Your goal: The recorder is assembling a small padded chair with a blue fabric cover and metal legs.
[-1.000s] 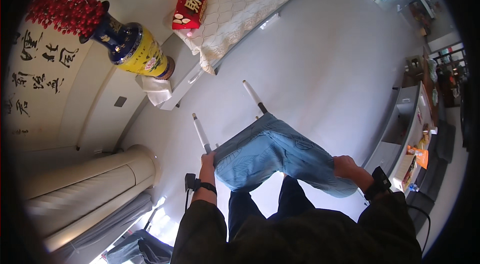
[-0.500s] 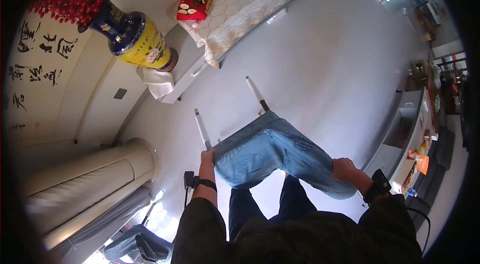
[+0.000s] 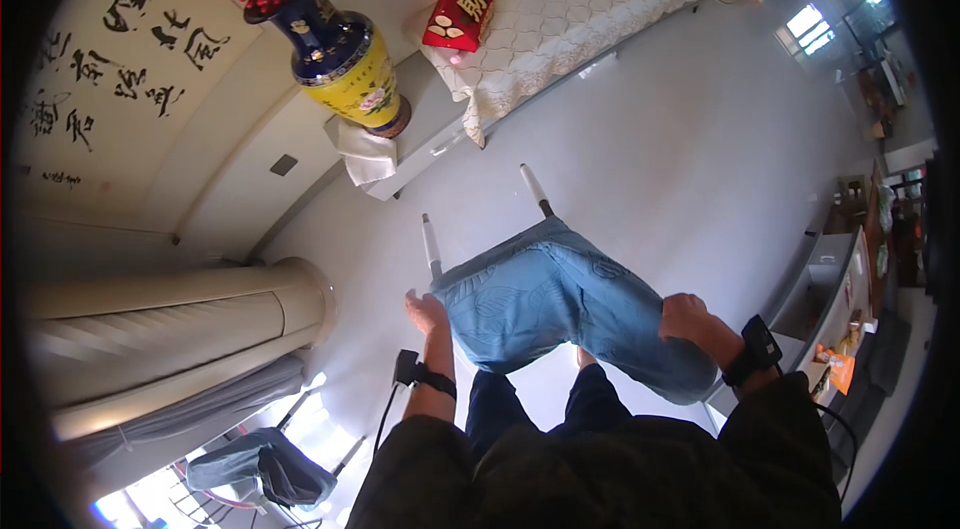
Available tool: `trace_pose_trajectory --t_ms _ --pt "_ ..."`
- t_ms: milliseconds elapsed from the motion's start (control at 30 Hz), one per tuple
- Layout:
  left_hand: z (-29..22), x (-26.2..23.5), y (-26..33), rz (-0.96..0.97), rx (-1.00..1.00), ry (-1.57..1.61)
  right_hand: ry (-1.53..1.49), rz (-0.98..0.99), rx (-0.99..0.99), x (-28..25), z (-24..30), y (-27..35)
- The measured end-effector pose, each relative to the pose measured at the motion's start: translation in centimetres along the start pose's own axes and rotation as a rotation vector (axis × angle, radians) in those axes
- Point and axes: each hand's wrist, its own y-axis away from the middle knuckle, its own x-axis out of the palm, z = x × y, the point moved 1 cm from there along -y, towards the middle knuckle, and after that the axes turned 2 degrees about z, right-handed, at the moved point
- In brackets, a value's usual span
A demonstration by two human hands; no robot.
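Note:
Blue denim trousers [image 3: 535,299] hang in front of me over two poles with white ends; the left pole [image 3: 430,239] and the right pole [image 3: 533,187] stick out past the far edge of the cloth. My left hand [image 3: 428,312] is beside the left edge of the trousers, fingers apart, and does not seem to grip the cloth. At the right, my right hand [image 3: 688,317] is closed on the edge of a trouser leg. What the poles belong to is mostly hidden under the denim.
A blue and yellow vase [image 3: 350,74] with red berries stands far left. Beyond is a cloth-covered low table [image 3: 580,14] bearing a red box [image 3: 460,14]. A beige sofa [image 3: 180,319] is at left, a cabinet [image 3: 820,279] at right. Other dark trousers [image 3: 265,469] hang lower left.
My left hand has let go of the trousers' left edge and moved slightly off it. My right hand keeps its hold. The view has shifted, so the room appears farther right.

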Motion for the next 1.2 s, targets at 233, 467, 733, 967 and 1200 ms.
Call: trace_pose_trajectory --t_ms 233,467,733,967,1200 --pt "-1.0 -1.9 8.7 0.507 0.122 0.555 0.062 -0.071 -0.04 -6.0 2.9 -1.1" --pt "-5.4 -2.1 18.7 1.139 0.043 0.625 0.036 -0.422 -0.187 -10.0 5.0 -0.5" --pt "-16.1 -4.6 23.0 1.302 0.518 0.635 -0.286 -0.517 -0.354 -11.9 2.6 0.9" --pt "-19.7 -2.2 24.6 1.477 0.603 0.815 -0.563 -0.5 -0.194 -1.4 -3.1 4.6" --pt "-18.7 -0.6 26.7 1.289 0.603 0.471 -0.524 -0.677 -0.213 -2.6 -1.7 3.5"
